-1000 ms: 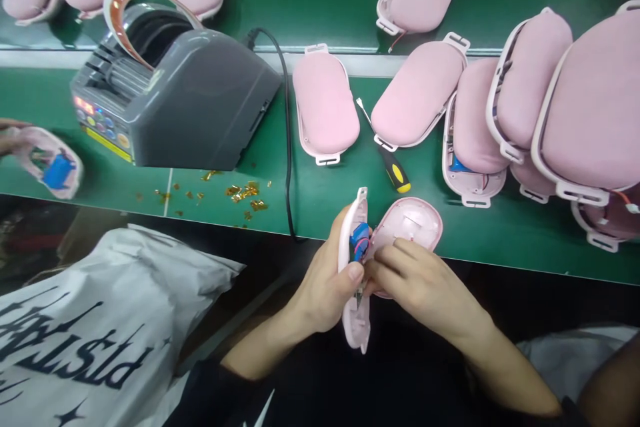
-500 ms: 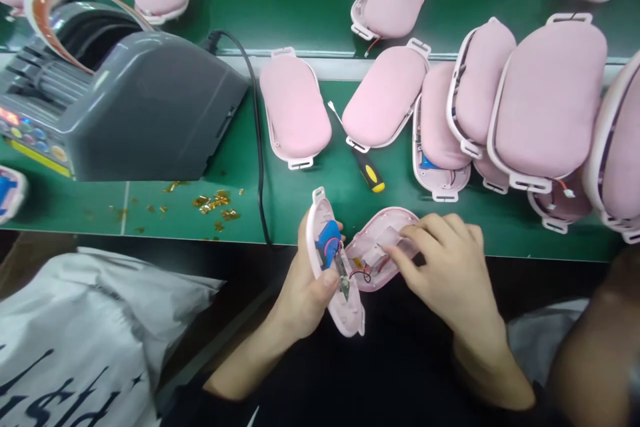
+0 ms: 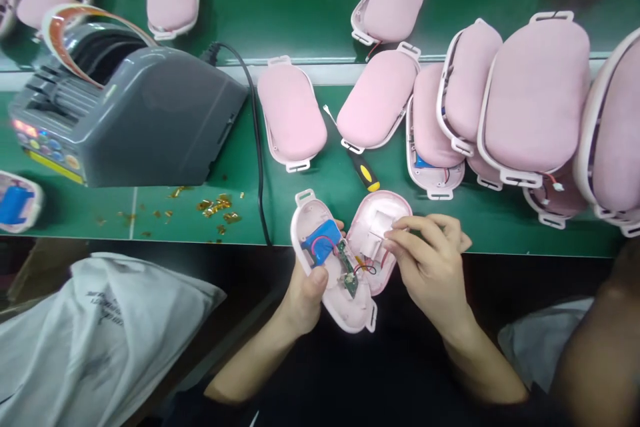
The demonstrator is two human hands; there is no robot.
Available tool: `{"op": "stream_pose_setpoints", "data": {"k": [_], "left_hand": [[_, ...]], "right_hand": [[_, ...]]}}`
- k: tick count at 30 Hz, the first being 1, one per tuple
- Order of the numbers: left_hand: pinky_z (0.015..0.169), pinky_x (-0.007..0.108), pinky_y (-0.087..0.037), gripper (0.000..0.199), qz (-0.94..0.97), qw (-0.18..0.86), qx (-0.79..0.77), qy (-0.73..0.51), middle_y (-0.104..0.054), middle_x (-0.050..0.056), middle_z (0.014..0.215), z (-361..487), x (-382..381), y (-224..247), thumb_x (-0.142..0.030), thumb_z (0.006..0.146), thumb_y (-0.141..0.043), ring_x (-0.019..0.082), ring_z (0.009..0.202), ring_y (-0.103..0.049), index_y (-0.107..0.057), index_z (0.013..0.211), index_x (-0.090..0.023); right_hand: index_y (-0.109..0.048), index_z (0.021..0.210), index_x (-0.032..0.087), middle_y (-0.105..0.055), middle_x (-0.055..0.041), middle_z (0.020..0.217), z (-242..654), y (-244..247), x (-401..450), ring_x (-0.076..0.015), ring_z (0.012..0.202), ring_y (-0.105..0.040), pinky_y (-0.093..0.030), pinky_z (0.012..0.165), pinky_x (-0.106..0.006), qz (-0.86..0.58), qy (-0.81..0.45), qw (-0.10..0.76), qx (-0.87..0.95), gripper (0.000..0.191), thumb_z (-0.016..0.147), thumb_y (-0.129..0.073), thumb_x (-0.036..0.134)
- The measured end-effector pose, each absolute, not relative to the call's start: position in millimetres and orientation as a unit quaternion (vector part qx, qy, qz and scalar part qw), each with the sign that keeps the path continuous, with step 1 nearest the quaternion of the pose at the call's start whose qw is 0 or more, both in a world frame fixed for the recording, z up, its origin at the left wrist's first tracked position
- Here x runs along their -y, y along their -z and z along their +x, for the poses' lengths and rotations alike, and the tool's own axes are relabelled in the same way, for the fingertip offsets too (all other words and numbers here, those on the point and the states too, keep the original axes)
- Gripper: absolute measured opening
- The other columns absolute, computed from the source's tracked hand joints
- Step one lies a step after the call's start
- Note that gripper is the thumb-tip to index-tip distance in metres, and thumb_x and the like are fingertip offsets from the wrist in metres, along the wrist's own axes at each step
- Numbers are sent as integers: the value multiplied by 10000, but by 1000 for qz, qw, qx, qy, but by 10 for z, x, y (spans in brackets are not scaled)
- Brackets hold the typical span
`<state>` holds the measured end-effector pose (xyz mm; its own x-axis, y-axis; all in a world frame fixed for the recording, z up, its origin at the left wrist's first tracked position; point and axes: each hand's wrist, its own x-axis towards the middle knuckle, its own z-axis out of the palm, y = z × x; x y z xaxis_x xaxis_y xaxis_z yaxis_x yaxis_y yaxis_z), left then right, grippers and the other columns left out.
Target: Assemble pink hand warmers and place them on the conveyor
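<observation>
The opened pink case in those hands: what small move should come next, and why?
Probably the right hand should gently smooth down the white piece inside the right half. Its fingertips are at that piece, which seems not to lie flat, while the left hand steadies the left half. Gently, because thin wires seem to join the two halves.

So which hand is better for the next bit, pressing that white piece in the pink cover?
Probably the right hand: its fingers are right at the white piece. The left hand is busy holding the other pink half.
</observation>
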<state>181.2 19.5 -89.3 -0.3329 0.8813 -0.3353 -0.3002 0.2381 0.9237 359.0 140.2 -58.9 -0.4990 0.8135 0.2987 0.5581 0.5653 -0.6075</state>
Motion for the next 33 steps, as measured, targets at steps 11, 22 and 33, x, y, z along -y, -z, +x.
{"op": "stream_pose_setpoints", "data": {"k": [11, 22, 33], "left_hand": [[1241, 559, -397, 770, 231, 540, -573, -572, -574, 142, 1480, 1792, -205, 848, -783, 927, -572, 385, 1413, -533, -496, 1462, -235], [1245, 611, -365, 757, 248, 535, -581, -561, -601, -3, 1445, 1759, -220, 806, -829, 873, -624, 400, 1411, -536, -532, 1438, -333], [1172, 540, -451, 780, 270, 556, -573, -539, -613, 101, 1302, 1748, -323, 683, -760, 920, -631, 341, 1243, -597, -494, 1487, -243]], "right_hand": [[-715, 1171, 152, -795, -27, 978, 3554, 630, -1267, -162, 934, -703, -426, 835, -345, -178, -315, 246, 899, 167, 1076, -581, 121], [-712, 1053, 176, -776, -35, 955, 3560, 626, -1283, -167, 892, -668, -481, 826, -340, -206, -349, 278, 871, 141, 1028, -619, 72], [-747, 1031, 206, -768, -33, 968, 3566, 657, -1342, -174, 946, -676, -575, 855, -352, -191, -430, 272, 839, 130, 1018, -660, 109]]}}
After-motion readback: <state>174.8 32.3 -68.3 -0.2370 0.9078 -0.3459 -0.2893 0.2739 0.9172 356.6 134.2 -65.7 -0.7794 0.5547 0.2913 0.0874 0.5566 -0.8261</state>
